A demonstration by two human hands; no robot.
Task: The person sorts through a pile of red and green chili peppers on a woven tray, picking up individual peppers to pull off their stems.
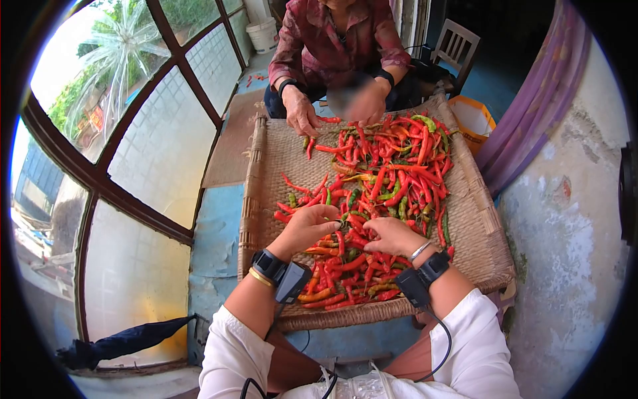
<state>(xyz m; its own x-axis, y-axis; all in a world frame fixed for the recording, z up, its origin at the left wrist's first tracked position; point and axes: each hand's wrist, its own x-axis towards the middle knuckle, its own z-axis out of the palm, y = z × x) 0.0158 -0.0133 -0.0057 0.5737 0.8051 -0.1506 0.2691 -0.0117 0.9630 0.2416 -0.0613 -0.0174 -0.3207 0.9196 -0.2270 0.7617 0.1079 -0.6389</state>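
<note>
Red chili peppers (412, 176), with some green and orange ones among them, lie heaped on a woven tray (279, 146). My left hand (309, 229) is over the near part of the heap, thumb and forefinger pinched together at the stem end of a red chili pepper (341, 245). Close by on the right, my right hand (393, 237) has its fingers bent and drawn together just above the peppers. Whatever its fingertips hold, if anything, is hidden. Both wrists wear dark straps with small boxes.
Across the tray sits a person in a patterned red shirt (332, 40), with both hands at its far edge near the peppers. A paned window (153, 133) runs along the left. A folded dark umbrella (133, 340), yellow box (470, 123), purple curtain (538, 100) and chair (457, 50) stand around.
</note>
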